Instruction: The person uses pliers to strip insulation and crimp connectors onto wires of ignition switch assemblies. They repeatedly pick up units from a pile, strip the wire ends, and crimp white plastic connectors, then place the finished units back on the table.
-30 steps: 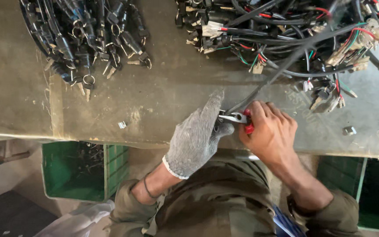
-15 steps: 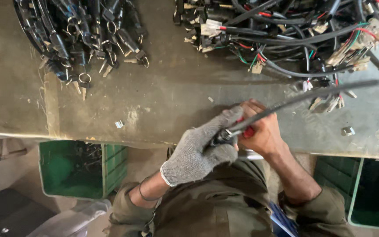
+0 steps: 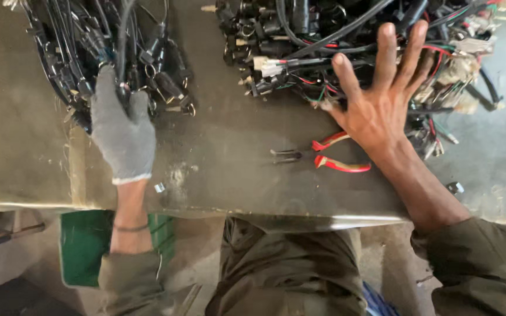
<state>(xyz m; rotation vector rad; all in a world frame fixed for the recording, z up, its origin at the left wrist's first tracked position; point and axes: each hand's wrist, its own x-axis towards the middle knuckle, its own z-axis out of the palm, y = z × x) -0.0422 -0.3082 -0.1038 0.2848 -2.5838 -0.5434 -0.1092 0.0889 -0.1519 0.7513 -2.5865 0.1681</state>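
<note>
We note the gloved left hand (image 3: 122, 131) closed on a black cable (image 3: 123, 52) in the left bundle (image 3: 89, 47), right hand (image 3: 382, 99) spread flat on the tangled harness pile (image 3: 346, 47) — bare fingers risk snagging, and the red-handled pliers (image 3: 323, 157) lying loose on the tabletop (image 3: 229, 175) could be knocked off.

Both hands have let go: pliers (image 3: 323, 155) lie on the bench (image 3: 229, 175), hands spread to the wire piles.
</note>
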